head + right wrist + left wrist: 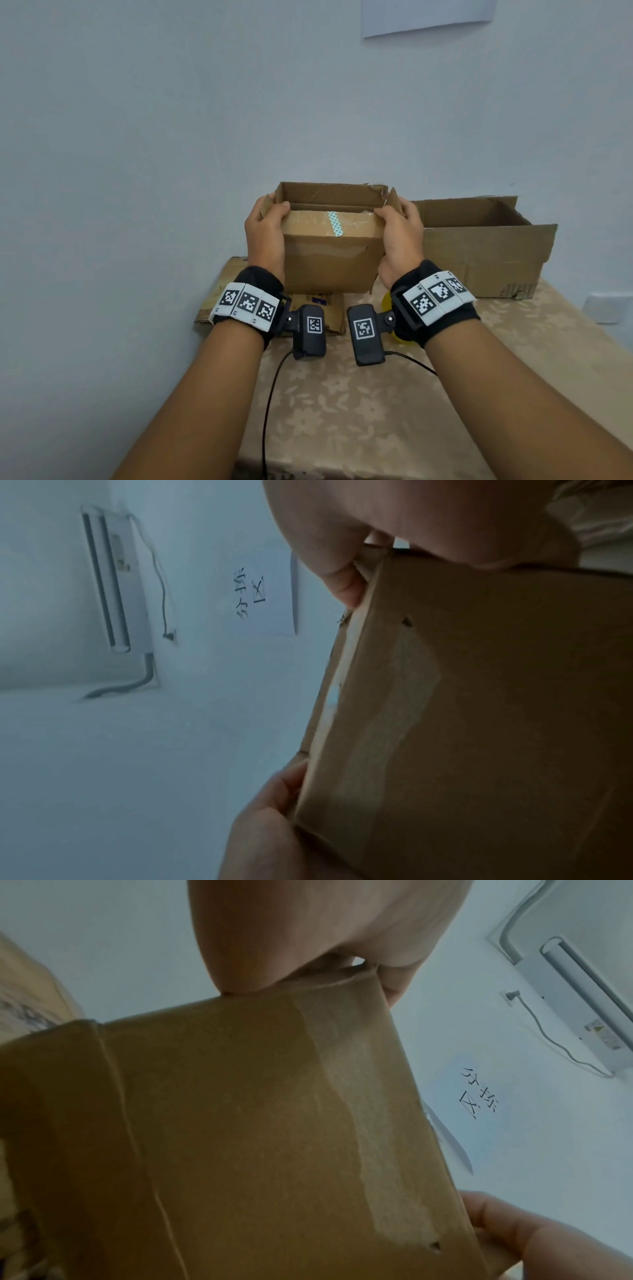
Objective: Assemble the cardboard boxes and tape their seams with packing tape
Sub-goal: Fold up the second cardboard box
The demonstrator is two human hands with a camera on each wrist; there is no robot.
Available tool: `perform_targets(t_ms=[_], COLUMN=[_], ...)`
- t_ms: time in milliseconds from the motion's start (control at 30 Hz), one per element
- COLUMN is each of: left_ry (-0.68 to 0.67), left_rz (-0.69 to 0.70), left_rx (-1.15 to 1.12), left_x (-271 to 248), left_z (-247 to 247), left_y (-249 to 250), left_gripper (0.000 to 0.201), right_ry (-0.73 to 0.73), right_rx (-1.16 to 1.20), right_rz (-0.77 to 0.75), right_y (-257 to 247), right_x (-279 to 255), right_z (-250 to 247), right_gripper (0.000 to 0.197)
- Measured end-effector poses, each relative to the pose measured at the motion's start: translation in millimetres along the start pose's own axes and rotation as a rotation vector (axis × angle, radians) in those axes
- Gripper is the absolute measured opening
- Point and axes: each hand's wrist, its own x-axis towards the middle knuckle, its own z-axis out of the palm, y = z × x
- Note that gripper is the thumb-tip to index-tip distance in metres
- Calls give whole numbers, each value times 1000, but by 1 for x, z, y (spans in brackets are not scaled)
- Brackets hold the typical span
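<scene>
A white paper sheet (270,599) taped to the far wall carries three handwritten black Chinese characters; they look like 分拣区, though the strokes are loose and the camera turns them sideways. The same sheet shows in the left wrist view (479,1093). The white wall unit (116,580) has a small sticker, too blurred to read. Black-and-white square code markers sit on the wristbands (247,303), patterns only, no letters.
</scene>
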Motion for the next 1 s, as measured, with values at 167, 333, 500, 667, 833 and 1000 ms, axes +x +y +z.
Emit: perform_targets(t_ms=[167, 333, 500, 667, 833, 1000], left_ry=[8, 4, 71, 75, 6, -56], left_rz=[-22, -114, -15, 59, 63, 44], left_rx=[45, 30, -32, -69, -50, -46], left_x=[2, 0, 0, -1, -3, -4], left_z=[1, -1, -3, -6, -7, -6], left_y=[1, 2, 1, -1, 3, 4], left_gripper=[26, 30, 22, 27, 27, 32], right_ry=[-81, -86, -102, -82, -78, -89], right_rx=[63, 144, 143, 111, 131, 131], right_rz=[7, -52, -82, -112, -128, -140], right_y=[-4, -1, 0, 4, 3, 6], right_x=[-2, -1, -4, -7, -7, -8], right_z=[0, -2, -2, 1, 1, -1], right_gripper=[51, 39, 25, 26, 41, 44])
